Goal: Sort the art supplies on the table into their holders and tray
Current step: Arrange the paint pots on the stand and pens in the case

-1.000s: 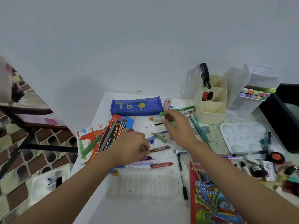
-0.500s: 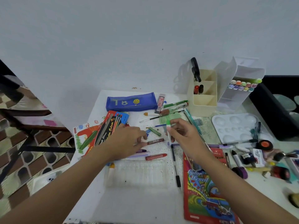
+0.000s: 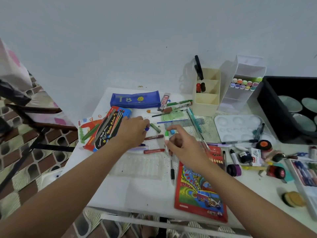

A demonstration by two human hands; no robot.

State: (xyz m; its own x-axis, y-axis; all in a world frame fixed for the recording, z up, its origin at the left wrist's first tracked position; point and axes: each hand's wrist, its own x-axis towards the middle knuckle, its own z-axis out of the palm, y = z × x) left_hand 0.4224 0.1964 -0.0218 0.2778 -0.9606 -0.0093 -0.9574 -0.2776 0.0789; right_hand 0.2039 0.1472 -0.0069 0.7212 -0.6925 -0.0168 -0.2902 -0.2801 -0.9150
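– Blue crayon (image 3: 147, 129): your left hand (image 3: 132, 133) pinches its tip now, shifted up off the maroon crayon (image 3: 154, 137).
– Confirmed. Your right hand (image 3: 185, 148) still pinches the green-capped stick (image 3: 166, 136), low over the counter (image 3: 145, 194).

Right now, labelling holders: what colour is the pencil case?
The pencil case is blue; head view.

Two red crayons (image 3: 153, 137) and a green crayon (image 3: 155, 127) are lying on the worktop (image 3: 145, 191) beyond the clear tray (image 3: 137, 166), while a blue crayon (image 3: 147, 129) and an upright green-tipped crayon (image 3: 166, 136) are being pinched.
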